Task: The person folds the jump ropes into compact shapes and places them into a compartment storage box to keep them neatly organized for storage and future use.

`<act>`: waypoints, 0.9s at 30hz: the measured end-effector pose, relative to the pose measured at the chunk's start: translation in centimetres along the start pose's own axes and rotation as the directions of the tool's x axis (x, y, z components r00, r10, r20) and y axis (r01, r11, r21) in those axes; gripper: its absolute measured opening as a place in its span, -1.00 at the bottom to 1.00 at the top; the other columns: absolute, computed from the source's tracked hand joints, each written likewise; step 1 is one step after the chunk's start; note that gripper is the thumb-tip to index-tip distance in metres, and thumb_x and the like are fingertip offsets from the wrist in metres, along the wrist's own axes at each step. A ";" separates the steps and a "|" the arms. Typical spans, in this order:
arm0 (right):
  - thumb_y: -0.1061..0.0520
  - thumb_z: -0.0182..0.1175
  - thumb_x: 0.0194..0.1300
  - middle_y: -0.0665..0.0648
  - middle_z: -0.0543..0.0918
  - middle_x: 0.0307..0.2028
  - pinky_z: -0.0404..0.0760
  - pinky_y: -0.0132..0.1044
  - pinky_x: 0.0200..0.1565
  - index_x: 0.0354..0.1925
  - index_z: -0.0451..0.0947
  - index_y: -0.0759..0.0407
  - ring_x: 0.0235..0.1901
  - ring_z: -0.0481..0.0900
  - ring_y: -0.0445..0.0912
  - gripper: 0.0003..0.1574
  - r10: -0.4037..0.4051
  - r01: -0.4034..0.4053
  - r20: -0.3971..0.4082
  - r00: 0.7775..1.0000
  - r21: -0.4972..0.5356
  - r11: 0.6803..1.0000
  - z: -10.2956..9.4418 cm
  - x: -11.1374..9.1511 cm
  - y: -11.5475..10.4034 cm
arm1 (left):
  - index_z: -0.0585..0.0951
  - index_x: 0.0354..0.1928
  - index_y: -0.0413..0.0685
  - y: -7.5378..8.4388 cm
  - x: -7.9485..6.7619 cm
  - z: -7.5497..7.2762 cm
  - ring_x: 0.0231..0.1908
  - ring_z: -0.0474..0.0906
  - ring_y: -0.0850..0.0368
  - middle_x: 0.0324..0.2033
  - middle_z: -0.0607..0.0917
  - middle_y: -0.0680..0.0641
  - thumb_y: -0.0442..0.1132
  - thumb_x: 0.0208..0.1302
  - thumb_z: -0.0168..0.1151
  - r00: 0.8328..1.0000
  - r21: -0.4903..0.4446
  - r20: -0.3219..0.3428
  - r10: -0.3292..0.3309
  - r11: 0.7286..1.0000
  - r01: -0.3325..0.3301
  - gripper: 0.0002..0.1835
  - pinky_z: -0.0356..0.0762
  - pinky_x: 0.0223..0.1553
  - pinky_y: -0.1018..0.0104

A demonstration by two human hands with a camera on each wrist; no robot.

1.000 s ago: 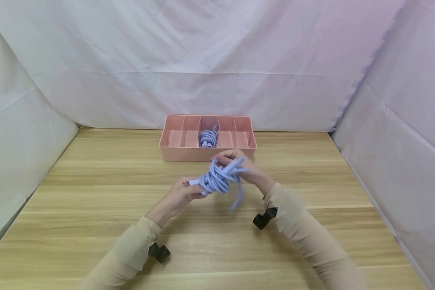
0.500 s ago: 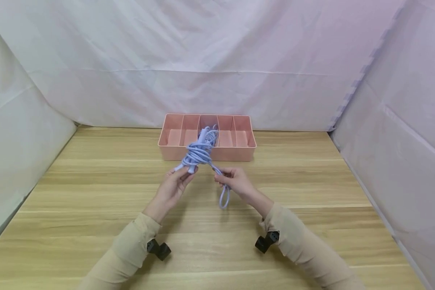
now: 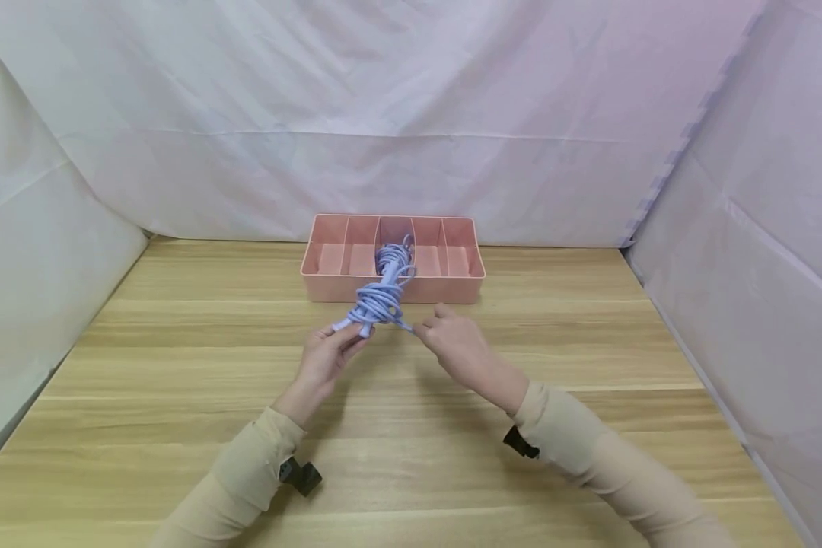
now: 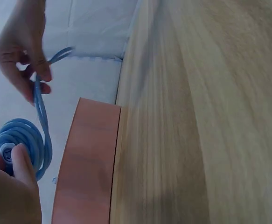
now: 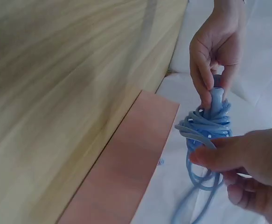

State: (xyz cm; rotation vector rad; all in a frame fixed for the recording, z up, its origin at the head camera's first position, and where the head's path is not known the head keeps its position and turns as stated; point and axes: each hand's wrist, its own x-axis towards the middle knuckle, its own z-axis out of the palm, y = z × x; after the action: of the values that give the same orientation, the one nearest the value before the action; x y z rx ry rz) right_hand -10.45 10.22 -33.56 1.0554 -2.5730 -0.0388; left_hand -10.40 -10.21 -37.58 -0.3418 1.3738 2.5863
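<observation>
A light blue jump rope (image 3: 378, 303) is wound into a bundle round its own handles, held up over the table in front of the box. My left hand (image 3: 322, 361) grips the near handle ends between thumb and fingers. My right hand (image 3: 459, 346) pinches a doubled length of loose cord (image 5: 202, 138) drawn out from the right side of the bundle. In the left wrist view, the cord (image 4: 41, 112) runs from the coils up to the right fingertips, and its looped end sticks out beyond them. One handle (image 5: 216, 100) shows below the left fingers in the right wrist view.
A pink box (image 3: 393, 290) with several compartments stands at the back of the wooden table (image 3: 199, 342). Its middle compartment holds another coiled blue jump rope (image 3: 392, 255), partly overlapped by the held bundle. White cloth (image 3: 411, 183) hangs behind and at both sides.
The bundle swung from pointing right to pointing away from me. My right hand left its far end, took the loose cord, then turned over and moved slightly right and up with it.
</observation>
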 end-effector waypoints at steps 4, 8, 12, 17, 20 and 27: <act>0.28 0.23 0.08 -0.03 0.63 -0.55 0.29 -0.48 -0.72 -0.45 0.63 0.13 -0.50 0.35 -0.14 -0.92 -0.184 0.152 -0.097 0.978 -0.276 0.949 -0.8 0.3 0.4 | 0.60 -0.40 -0.19 -0.4 -0.3 0.1 -0.47 0.66 0.23 -0.54 0.68 0.05 -0.58 0.16 0.01 0.999 0.134 -0.021 0.031 0.991 -0.028 -0.78 0.60 -0.26 0.46; 0.26 0.22 0.11 -0.04 0.61 -0.54 0.31 -0.51 -0.62 -0.48 0.62 0.11 -0.44 0.39 -0.15 -0.91 -0.356 0.288 -0.102 0.929 -0.406 0.867 -1.6 0.7 0.7 | 0.49 -0.10 -0.51 -0.7 -0.5 0.3 -0.50 0.65 0.24 -0.55 0.67 0.02 -0.57 0.11 0.09 0.998 0.261 -0.031 0.047 0.965 -0.038 -0.73 0.61 -0.29 0.43; 0.23 0.21 0.10 -0.04 0.61 -0.50 0.36 -0.51 -0.50 -0.49 0.60 0.09 -0.40 0.40 -0.14 -0.92 -0.481 0.397 -0.094 0.872 -0.439 0.806 -2.3 1.2 0.8 | 0.40 -0.01 -0.64 -0.6 -0.8 0.2 -0.52 0.62 0.27 -0.51 0.67 -0.02 -0.56 0.08 0.12 0.999 0.386 0.024 0.032 0.922 -0.039 -0.61 0.62 -0.31 0.40; 0.22 0.25 0.07 -0.04 0.59 -0.49 0.39 -0.51 -0.49 -0.50 0.55 0.11 -0.40 0.37 -0.15 -0.94 -0.528 0.450 -0.138 0.838 -0.372 0.812 -2.8 1.6 1.3 | 0.45 -0.04 -0.60 0.2 -1.1 -0.1 -0.54 0.60 0.28 -0.46 0.70 -0.10 -0.53 0.05 0.16 0.992 0.553 0.127 0.012 0.829 -0.081 -0.61 0.63 -0.37 0.37; 0.23 0.28 0.05 -0.01 0.60 -0.42 0.46 -0.49 -0.46 -0.44 0.56 0.15 -0.37 0.40 -0.14 -0.94 -0.558 0.482 -0.179 0.810 -0.339 0.808 -2.8 1.7 1.6 | 0.49 -0.09 -0.60 0.7 -1.4 -0.3 -0.54 0.60 0.27 -0.44 0.71 -0.17 -0.52 0.02 0.19 0.985 0.614 0.175 0.010 0.781 -0.117 -0.64 0.64 -0.37 0.32; 0.32 0.02 0.28 0.15 0.54 -0.26 0.53 -0.45 -0.45 -0.26 0.58 0.24 -0.32 0.49 -0.09 -0.82 -0.605 0.528 -0.396 0.691 -0.295 0.796 -1.9 0.9 2.3 | 0.57 -0.18 -0.52 1.0 -1.8 -0.8 -0.53 0.59 0.31 -0.34 0.66 -0.38 -0.53 -0.01 0.21 0.941 0.658 0.326 0.092 0.693 -0.296 -0.72 0.63 -0.39 0.35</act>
State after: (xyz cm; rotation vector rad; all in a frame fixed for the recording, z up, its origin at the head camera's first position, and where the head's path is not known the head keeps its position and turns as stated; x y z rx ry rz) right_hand -11.92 11.45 -31.14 1.5420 -1.6958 -0.1236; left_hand -8.87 -11.57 -36.71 0.2917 2.2177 1.9073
